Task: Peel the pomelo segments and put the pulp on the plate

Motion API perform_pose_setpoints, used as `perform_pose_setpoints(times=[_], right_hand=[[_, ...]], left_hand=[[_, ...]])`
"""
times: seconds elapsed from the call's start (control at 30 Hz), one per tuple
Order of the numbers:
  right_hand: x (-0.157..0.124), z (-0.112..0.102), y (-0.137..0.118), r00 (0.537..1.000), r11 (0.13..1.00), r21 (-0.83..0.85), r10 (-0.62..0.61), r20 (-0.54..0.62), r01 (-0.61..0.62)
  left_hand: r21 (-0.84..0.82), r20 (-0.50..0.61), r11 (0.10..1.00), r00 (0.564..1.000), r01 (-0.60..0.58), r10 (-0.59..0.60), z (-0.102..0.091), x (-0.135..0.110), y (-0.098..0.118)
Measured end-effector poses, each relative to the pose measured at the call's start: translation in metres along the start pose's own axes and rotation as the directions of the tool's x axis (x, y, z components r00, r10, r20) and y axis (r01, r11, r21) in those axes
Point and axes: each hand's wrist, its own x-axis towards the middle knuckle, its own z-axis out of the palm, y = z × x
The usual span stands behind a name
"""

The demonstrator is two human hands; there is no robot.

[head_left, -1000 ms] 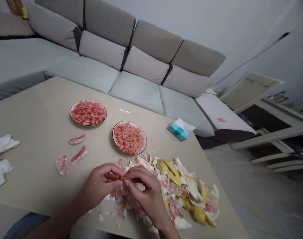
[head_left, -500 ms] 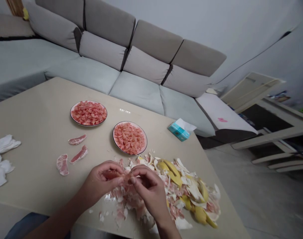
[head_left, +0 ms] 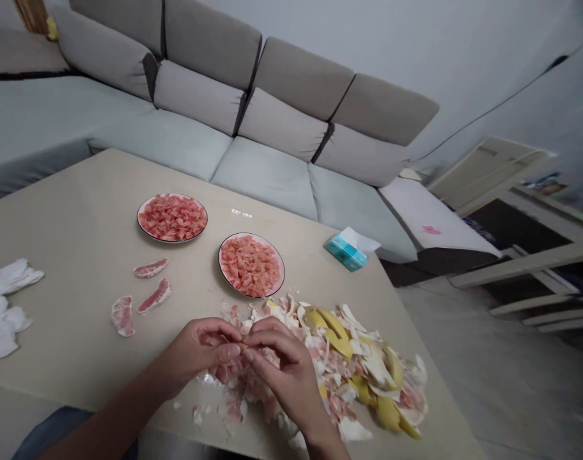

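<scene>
My left hand (head_left: 193,358) and my right hand (head_left: 289,370) meet at the fingertips, pinching a small piece of pomelo segment (head_left: 243,347) that the fingers mostly cover. Right below them spreads a heap of pomelo peel (head_left: 337,332), with yellow rind, white pith and pinkish membrane scraps. Just beyond the heap is a dark-rimmed plate (head_left: 220,267) piled with pink pomelo pulp (head_left: 250,265). Farther left, a second plate (head_left: 139,225) bears more pulp (head_left: 172,217). Three pomelo segments (head_left: 123,315) lie on the table left of my hands.
Crumpled white tissues (head_left: 6,306) lie at the table's left side. A blue tissue box (head_left: 348,252) stands near the far right edge of the beige table (head_left: 80,255). Behind it runs a grey sofa (head_left: 267,176), and a white shelf unit (head_left: 526,255) is at the right.
My fingertips have drawn closer together around the piece, and less of it shows. My right hand's fingers have bent further over it. The plates and loose segments stay put.
</scene>
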Motion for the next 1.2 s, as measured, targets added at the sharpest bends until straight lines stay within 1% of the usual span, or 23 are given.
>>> perform_pose_setpoints(times=[0.17, 0.23, 0.37, 0.47, 0.57, 0.63, 0.73, 0.77, 0.83, 0.93, 1.07, 1.1, 1.2], right_hand=[[-0.001, 0.002, -0.005, 0.999, 0.995, -0.103, -0.014, -0.035, 0.011], [-0.002, 0.002, -0.007, 0.998, 0.991, -0.13, -0.038, -0.053, 0.031], [-0.002, 0.002, -0.009, 0.994, 0.982, -0.171, -0.09, -0.057, 0.08], [-0.002, 0.0, -0.009, 0.995, 0.984, -0.161, -0.084, -0.058, 0.074], [-0.002, -0.004, -0.008, 0.996, 0.988, -0.152, -0.039, -0.086, 0.025], [-0.002, -0.007, -0.007, 0.996, 0.982, -0.184, 0.015, -0.084, -0.031], [-0.003, -0.011, -0.006, 0.989, 0.963, -0.226, 0.151, -0.002, -0.148], [-0.003, -0.012, -0.006, 0.979, 0.959, -0.212, 0.2, 0.025, -0.19], [-0.003, -0.011, -0.005, 0.962, 0.955, -0.14, 0.27, 0.039, -0.263], [-0.003, -0.008, -0.006, 0.943, 0.943, -0.021, 0.333, 0.014, -0.332], [-0.002, -0.001, -0.011, 0.922, 0.922, 0.019, 0.388, -0.006, -0.387], [-0.002, 0.0, -0.012, 0.917, 0.917, 0.025, 0.399, -0.009, -0.399], [-0.002, 0.003, -0.013, 0.904, 0.904, 0.054, 0.426, -0.016, -0.425]], left_hand=[[0.077, -0.064, 0.994, 0.994, -0.08, 0.084, 0.0, 0.0, 0.002], [0.115, -0.084, 0.988, 0.99, -0.106, 0.116, 0.001, 0.0, 0.003], [0.129, -0.092, 0.986, 0.989, -0.104, 0.116, 0.002, -0.001, 0.004], [0.154, -0.099, 0.983, 0.988, -0.101, 0.117, 0.002, 0.0, 0.005], [0.218, -0.126, 0.968, 0.98, -0.124, 0.154, 0.003, -0.001, 0.008], [0.274, -0.138, 0.944, 0.964, -0.184, 0.227, 0.005, -0.002, 0.011], [0.379, -0.122, 0.875, 0.921, -0.302, 0.371, 0.007, -0.004, 0.013], [0.411, -0.111, 0.85, 0.907, -0.331, 0.407, 0.008, -0.004, 0.013], [0.467, -0.087, 0.803, 0.884, -0.372, 0.46, 0.007, -0.003, 0.012], [0.531, -0.042, 0.737, 0.855, -0.419, 0.517, 0.005, -0.002, 0.009], [0.585, 0.028, 0.645, 0.807, -0.492, 0.59, 0.002, -0.002, 0.005], [0.602, 0.041, 0.625, 0.801, -0.497, 0.597, 0.002, -0.003, 0.004], [0.641, 0.062, 0.591, 0.8, -0.49, 0.596, 0.002, -0.003, 0.004]])
